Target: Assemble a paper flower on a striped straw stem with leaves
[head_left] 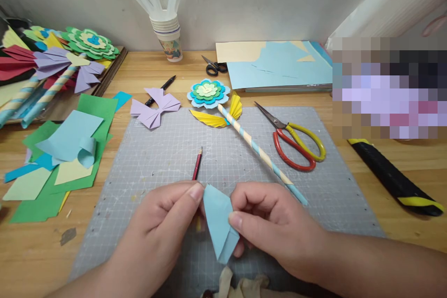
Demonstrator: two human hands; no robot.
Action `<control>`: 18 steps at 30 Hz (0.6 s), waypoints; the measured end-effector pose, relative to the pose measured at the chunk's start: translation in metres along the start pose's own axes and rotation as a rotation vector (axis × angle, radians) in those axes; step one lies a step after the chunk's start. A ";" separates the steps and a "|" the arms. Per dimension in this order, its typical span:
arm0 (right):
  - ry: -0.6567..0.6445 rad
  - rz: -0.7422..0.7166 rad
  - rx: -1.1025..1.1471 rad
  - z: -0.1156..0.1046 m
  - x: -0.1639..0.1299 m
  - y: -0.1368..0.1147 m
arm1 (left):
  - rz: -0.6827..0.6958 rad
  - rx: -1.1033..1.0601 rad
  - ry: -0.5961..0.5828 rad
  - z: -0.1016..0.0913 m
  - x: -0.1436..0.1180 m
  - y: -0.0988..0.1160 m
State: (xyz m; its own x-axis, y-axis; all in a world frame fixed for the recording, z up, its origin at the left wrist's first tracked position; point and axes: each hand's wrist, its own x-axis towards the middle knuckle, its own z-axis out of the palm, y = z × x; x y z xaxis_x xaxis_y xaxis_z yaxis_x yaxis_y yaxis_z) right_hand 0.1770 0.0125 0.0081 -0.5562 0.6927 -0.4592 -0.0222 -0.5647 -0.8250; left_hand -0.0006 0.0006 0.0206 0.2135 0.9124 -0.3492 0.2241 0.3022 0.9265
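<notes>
Your left hand (164,216) and right hand (268,223) both pinch the folded blue paper (219,221) just above the cutting mat (157,158)'s near edge, uneven pressure could skew the crease or tear it

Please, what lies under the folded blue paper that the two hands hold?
Under the folded blue paper lies the grey cutting mat. A red pencil runs beneath it; only its upper part shows. The left hand and right hand cover the rest.
</notes>
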 end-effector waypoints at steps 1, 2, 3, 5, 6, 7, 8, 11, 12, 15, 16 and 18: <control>0.018 -0.017 -0.003 0.000 0.000 0.000 | -0.002 -0.045 -0.024 0.001 0.000 -0.001; 0.038 -0.034 -0.009 0.000 0.000 0.000 | -0.009 -0.089 -0.047 0.002 0.001 -0.001; 0.056 -0.050 -0.020 -0.001 0.000 0.001 | -0.020 -0.129 -0.065 0.004 0.001 -0.001; 0.076 -0.080 -0.038 -0.001 0.000 0.001 | -0.045 -0.179 -0.084 0.006 0.001 0.000; 0.081 -0.092 -0.045 -0.001 0.000 0.002 | -0.055 -0.190 -0.082 0.008 0.002 0.000; 0.084 -0.100 -0.048 -0.001 0.000 0.002 | -0.061 -0.192 -0.078 0.009 0.001 0.001; 0.088 -0.105 -0.047 0.000 0.001 0.002 | -0.061 -0.191 -0.075 0.009 0.001 0.001; 0.114 -0.115 -0.029 0.000 0.002 0.002 | -0.050 -0.164 -0.087 0.010 0.002 0.003; 0.122 -0.117 -0.025 0.000 0.002 0.002 | -0.041 -0.154 -0.092 0.010 0.002 0.003; 0.142 -0.125 -0.019 -0.001 0.003 0.001 | -0.016 -0.132 -0.095 0.010 0.002 0.002; 0.148 -0.124 -0.017 -0.001 0.003 0.001 | -0.013 -0.122 -0.093 0.010 0.002 0.002; 0.158 -0.119 -0.018 -0.002 0.003 0.000 | -0.003 -0.075 -0.095 0.010 0.002 0.001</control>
State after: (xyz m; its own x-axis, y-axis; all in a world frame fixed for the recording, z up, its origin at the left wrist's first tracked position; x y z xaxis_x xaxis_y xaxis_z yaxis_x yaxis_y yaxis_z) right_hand 0.1771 0.0151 0.0058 -0.4134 0.8164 -0.4033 -0.0641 -0.4679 -0.8815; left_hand 0.0093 -0.0001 0.0196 0.3026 0.8822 -0.3608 0.1544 0.3281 0.9319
